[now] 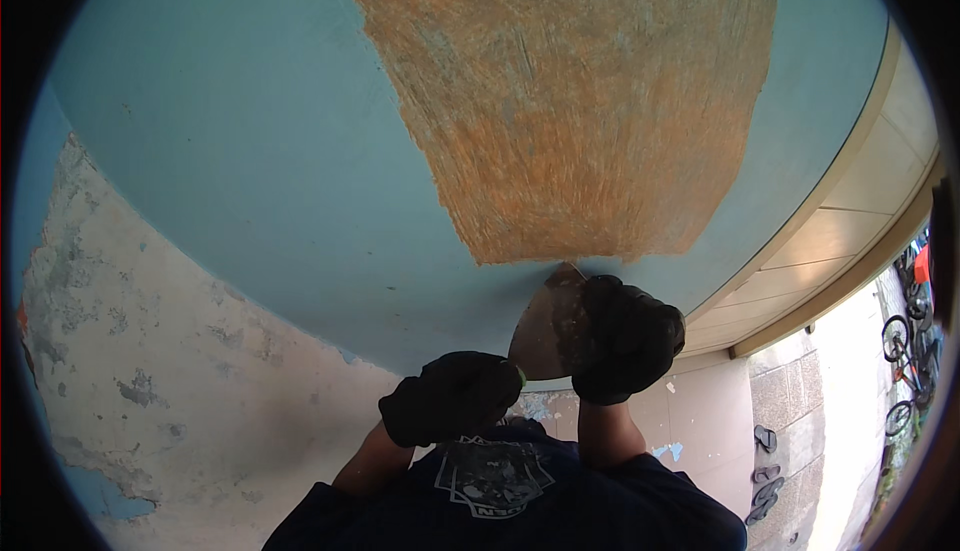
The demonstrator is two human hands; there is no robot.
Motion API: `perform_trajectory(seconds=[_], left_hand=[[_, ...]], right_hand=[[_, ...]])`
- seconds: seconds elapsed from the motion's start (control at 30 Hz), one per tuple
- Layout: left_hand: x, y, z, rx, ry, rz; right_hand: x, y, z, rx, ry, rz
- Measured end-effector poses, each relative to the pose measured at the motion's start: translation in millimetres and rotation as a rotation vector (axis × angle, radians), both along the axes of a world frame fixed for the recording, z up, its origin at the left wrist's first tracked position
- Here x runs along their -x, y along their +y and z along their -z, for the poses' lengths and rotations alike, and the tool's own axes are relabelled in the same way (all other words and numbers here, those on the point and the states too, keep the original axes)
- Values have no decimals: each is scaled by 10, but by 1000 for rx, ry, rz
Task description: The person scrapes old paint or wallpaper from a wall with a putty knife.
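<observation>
My right hand [630,341], in a black glove, is closed round a wide putty knife [545,326]. Its flared metal blade, marked with darker smears, points left, and one corner reaches up to the lower edge of an orange-brown patch [590,151]. That patch, streaked and rough-edged, lies on a blue-green painted surface [250,131]. Close to the blade's lower corner is my left hand [450,398], also black-gloved, with its fingers curled shut. A small green bit shows at its fingertips; the rest of what it holds is hidden.
A pale wall [200,351] with peeling, blotchy paint is on the left. Cream panels [830,241] border the right side. Several sandals [765,491] lie on the paving at lower right, with bicycles [897,341] farther out.
</observation>
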State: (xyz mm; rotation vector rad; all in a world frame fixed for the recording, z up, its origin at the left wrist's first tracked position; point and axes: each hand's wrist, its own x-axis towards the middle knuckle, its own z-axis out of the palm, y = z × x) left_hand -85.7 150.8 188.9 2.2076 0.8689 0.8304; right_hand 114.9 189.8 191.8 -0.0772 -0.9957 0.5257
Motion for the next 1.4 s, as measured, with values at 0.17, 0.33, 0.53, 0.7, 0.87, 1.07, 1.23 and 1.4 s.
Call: perform_trajectory(seconds=[0.17,0.33,0.53,0.7,0.87,1.07,1.23,1.4], left_hand=[[49,140,129,-337,85,88],[-60,136,-171,-509,85,77],[59,144,135,-215,46,65],[65,219,11,178,57,270],[21,162,-123,568,-39,113],[-19,110,-132,565,-100,64],[-110,138,-229,-623,-11,89],[-40,178,-70,181,-108,216]], right_hand=[[46,57,-4,-38,85,-73],[-8,36,81,-19,78,-11],[71,29,-71,-10,58,95],[19,37,4,-52,79,-3],[64,35,-115,-57,92,72],[51,20,-56,-34,72,-34],[25,18,46,38,85,-23],[74,8,-110,73,124,52]])
